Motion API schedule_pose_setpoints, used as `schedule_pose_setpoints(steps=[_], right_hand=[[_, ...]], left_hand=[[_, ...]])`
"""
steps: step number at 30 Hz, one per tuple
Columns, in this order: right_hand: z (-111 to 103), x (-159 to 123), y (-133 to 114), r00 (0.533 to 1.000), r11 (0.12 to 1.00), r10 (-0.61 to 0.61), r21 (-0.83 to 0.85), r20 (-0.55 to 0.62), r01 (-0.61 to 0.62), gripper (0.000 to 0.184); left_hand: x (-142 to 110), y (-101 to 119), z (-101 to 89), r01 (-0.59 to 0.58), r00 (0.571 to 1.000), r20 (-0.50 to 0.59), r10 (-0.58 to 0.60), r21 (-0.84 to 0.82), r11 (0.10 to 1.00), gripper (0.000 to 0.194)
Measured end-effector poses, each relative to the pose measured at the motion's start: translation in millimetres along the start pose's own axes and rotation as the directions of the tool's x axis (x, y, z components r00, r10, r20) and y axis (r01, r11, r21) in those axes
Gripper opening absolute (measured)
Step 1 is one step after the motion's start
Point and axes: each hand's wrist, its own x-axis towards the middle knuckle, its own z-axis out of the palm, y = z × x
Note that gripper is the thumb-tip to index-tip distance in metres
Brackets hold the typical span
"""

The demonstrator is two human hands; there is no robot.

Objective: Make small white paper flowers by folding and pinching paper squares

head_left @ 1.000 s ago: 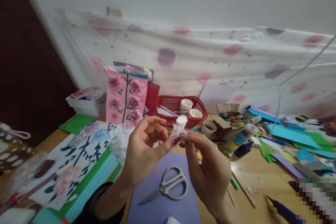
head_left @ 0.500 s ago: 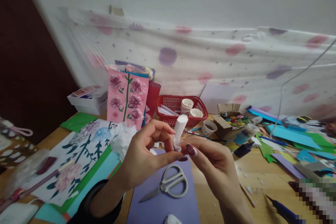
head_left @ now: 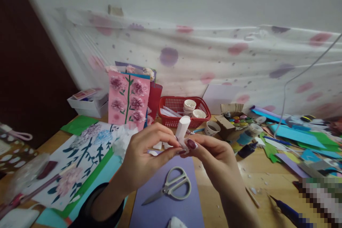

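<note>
Both the left hand and the right hand pinch the white paper roll mid-frame; uneven finger pressure could crumple its base.

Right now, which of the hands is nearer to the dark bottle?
Right. The right hand is a little to the left of the dark bottle. The left hand is farther left, on the other side of the right hand.
</note>
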Motion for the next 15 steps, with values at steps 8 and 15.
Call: schedule_pose_setpoints(steps=[8, 15], right_hand=[[-2.9, -1.4, 1.7, 0.999, 0.998, 0.031, 0.053, 0.018, -0.032, 0.007], [-0.7, -2.8, -0.3, 1.0, 1.0, 0.005, 0.01, -0.021, -0.005, 0.008]], left_hand=[[-7.7, 0.7, 4.0, 0.114, 0.987, -0.118, -0.109, 0.03, 0.993, 0.027], [-7.9, 2.0, 5.6, 0.228, 0.956, -0.164, -0.242, -0.101, 0.968, 0.033]])
